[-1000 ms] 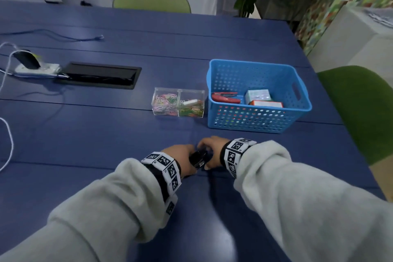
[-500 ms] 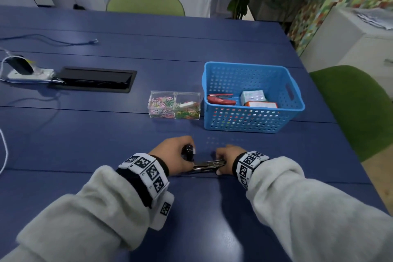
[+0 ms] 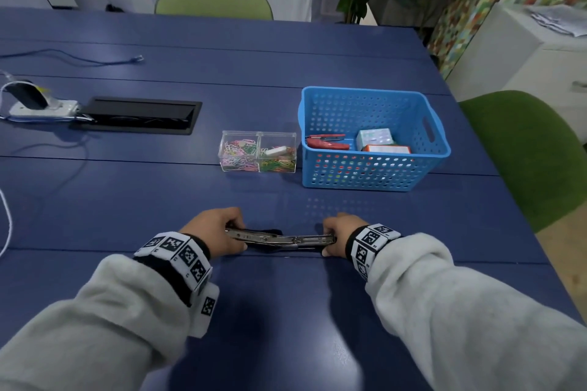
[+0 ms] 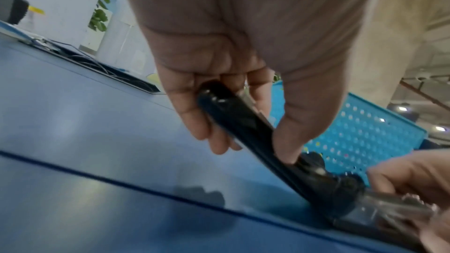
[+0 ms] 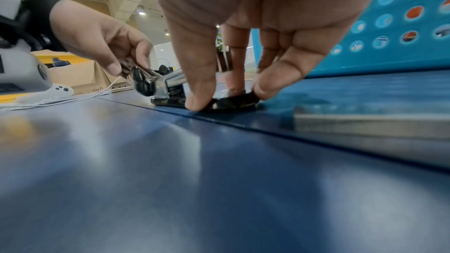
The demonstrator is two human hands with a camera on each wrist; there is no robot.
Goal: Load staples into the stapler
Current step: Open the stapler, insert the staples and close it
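Observation:
A black stapler [image 3: 279,237] lies swung wide open and almost flat on the blue table [image 3: 286,311], its metal staple channel facing up. My left hand [image 3: 219,230] grips the black top arm [image 4: 243,122] at the left end, thumb and fingers curled round it. My right hand [image 3: 336,233] pinches the black base [image 5: 233,101] at the right end and holds it down on the table. Small boxes [image 3: 376,138] and a red stapler [image 3: 327,143] lie in the blue basket [image 3: 365,178]; whether the boxes hold staples I cannot tell.
A clear two-part box of coloured paper clips [image 3: 259,152] stands left of the basket. A black cable hatch [image 3: 139,114], a power strip [image 3: 41,105] and cables lie at the far left. A green chair [image 3: 524,152] stands at the right.
The stapler went from folded between both hands to swung wide open. My left hand moved left with the top arm and my right hand moved right with the base.

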